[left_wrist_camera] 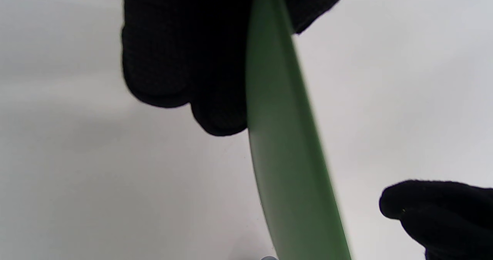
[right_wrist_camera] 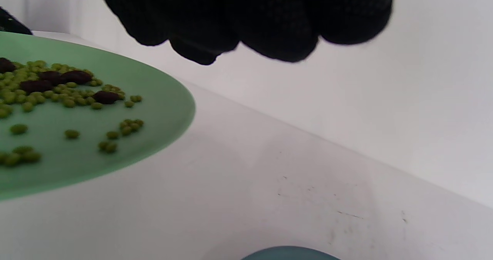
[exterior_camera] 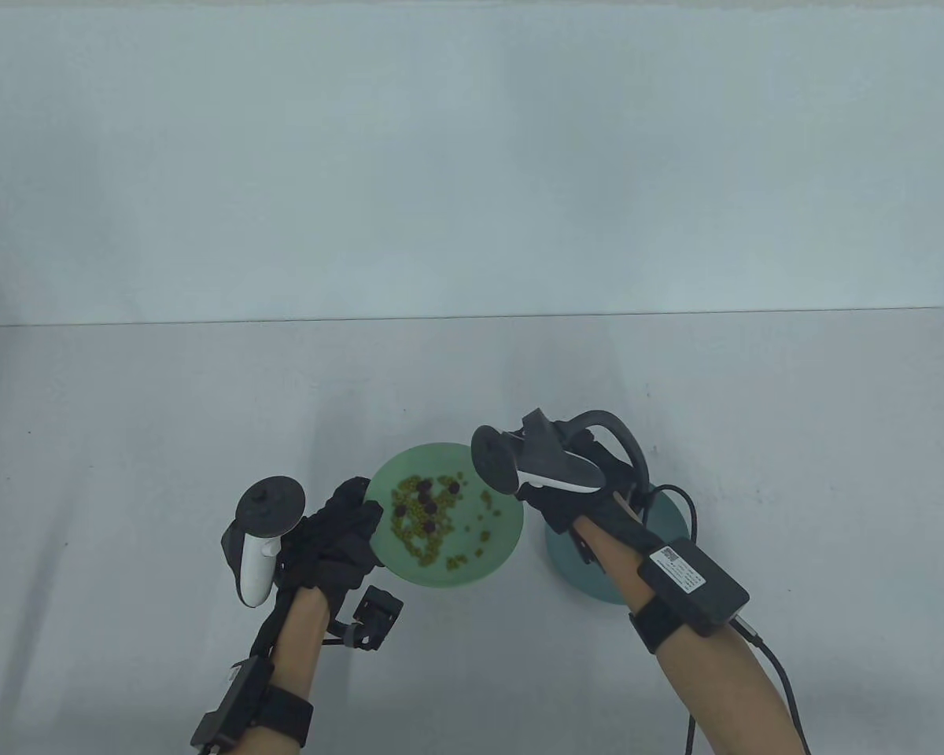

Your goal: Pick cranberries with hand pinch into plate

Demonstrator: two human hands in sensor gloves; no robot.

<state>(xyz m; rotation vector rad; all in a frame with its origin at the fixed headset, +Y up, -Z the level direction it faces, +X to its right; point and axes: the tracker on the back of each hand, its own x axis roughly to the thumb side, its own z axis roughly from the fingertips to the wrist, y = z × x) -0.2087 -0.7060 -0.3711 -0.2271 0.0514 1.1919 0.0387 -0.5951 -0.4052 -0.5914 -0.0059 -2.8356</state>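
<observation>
Table view first, reading from the left: the left hand [exterior_camera: 332,543] grips the near-left rim of the green plate [exterior_camera: 488,560], and the left wrist view shows its fingers [left_wrist_camera: 185,56] curled round that rim, with the plate seen edge-on and apparently lifted off the white table [exterior_camera: 165,472]. On the plate lies a scatter of small green peas [exterior_camera: 425,535] mixed with several dark cranberries [exterior_camera: 433,499], bunched toward the far-left part of the pile. The right wrist view picks out at least four of those cranberries among the peas, so most of the sorting looks undone.

Further right, the right hand [exterior_camera: 574,491] hovers off the plate's right edge, above the table and partly over the blue-grey plate [exterior_camera: 598,586], which sits just beside the green one and is mostly hidden under the wrist. From the wrist camera the right fingers [right_wrist_camera: 250,25] are bunched together with tips close, but whether a cranberry is pinched between them cannot be told; nothing red shows at the tips. Only a sliver of the blue-grey plate's rim appears at the bottom of that view, so whether any cranberries have landed in it is hidden.

My judgement: the task is early or midway, with several berries left to pinch out and carry across.
</observation>
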